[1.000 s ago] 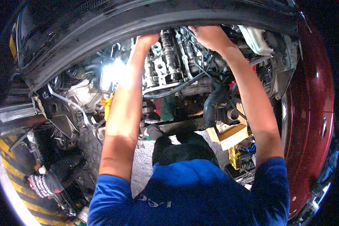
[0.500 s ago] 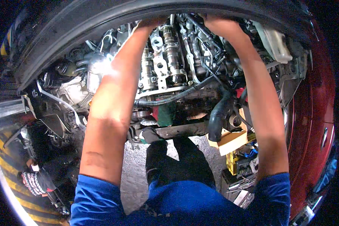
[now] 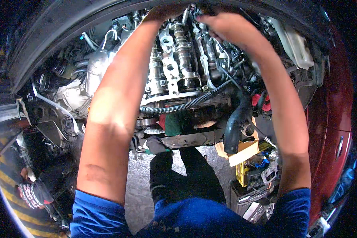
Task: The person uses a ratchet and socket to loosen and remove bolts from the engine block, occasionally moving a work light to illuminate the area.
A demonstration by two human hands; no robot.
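In front of me lies an uncovered car engine with two rows of camshafts (image 3: 182, 43) in the cylinder head. Both my arms stretch over it to its far end. My left hand (image 3: 168, 12) is in shadow under the dark upper edge, its fingers mostly hidden. Close by it, a short silver cylindrical piece (image 3: 185, 16) stands upright. My right hand (image 3: 222, 24) comes in from the right, fingers bent and tips drawn together near small dark parts beside that piece. Whatever it grips is too dark to make out.
A ribbed black conduit (image 3: 182, 105) crosses the engine's near side, and a thick black hose (image 3: 234, 131) hangs at right. Below are an open cardboard box (image 3: 242, 152) and a yellow tool case (image 3: 241, 174). A whitish plastic reservoir (image 3: 295, 47) and red car panel (image 3: 331, 119) stand right.
My right hand has moved left and come lower into view, nearer my left hand. The silver cylindrical piece now shows between them. The whole view has shifted slightly.
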